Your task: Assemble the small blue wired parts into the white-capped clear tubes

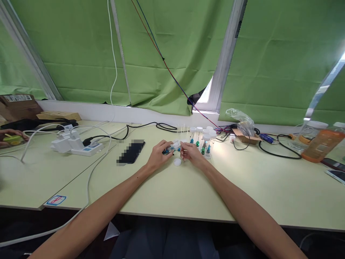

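My left hand (159,155) is closed around a clear plastic container (176,144) above the table. Blue-green bits (167,151) show beside its fingers. From the other side, my right hand (191,152) meets the container with fingers pinched together; what lies between its fingertips is too small to make out. Just below both hands, a round white cap (177,162) lies on the table. Close behind my right hand stand several clear tubes (206,148) with white lids, holding green and blue pieces with thin stems.
A black phone (132,151) lies left of my hands. Farther left are a white power strip (87,148) and loose cables. Another person's hand (7,137) is at the left edge. An open carton (245,137) and an orange bottle (320,145) stand to the right.
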Tool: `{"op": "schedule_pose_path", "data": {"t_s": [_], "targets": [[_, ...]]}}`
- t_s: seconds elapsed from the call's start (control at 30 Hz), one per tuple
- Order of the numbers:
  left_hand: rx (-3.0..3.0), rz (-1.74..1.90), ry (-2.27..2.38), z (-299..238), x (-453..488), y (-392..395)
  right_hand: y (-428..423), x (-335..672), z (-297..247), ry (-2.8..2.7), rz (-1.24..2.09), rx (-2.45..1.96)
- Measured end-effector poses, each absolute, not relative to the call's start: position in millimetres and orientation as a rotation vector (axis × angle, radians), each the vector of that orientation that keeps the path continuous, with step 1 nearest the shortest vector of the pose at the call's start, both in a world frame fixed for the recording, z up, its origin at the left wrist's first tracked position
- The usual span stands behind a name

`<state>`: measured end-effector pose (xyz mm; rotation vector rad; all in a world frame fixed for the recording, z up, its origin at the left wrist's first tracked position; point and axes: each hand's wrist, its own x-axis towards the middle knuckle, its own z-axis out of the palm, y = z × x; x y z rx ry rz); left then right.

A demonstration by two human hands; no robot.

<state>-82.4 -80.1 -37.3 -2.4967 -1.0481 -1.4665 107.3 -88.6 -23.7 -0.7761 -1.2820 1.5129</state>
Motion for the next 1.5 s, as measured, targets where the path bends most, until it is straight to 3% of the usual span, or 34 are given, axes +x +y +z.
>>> {"op": "schedule_pose_path", "data": {"t_s": [1.2, 1.5], "targets": [[-2.542, -1.469, -1.044, -36.7, -83.6, -84.7, -89.9, 109.0, -24.8, -1.426, 1.453, -0.733], [-2.475, -1.740, -1.300, -33.1, -76.2, -83.6, -85.0, 104.5, -30.9, -1.485, 1.051, -0.887]]}}
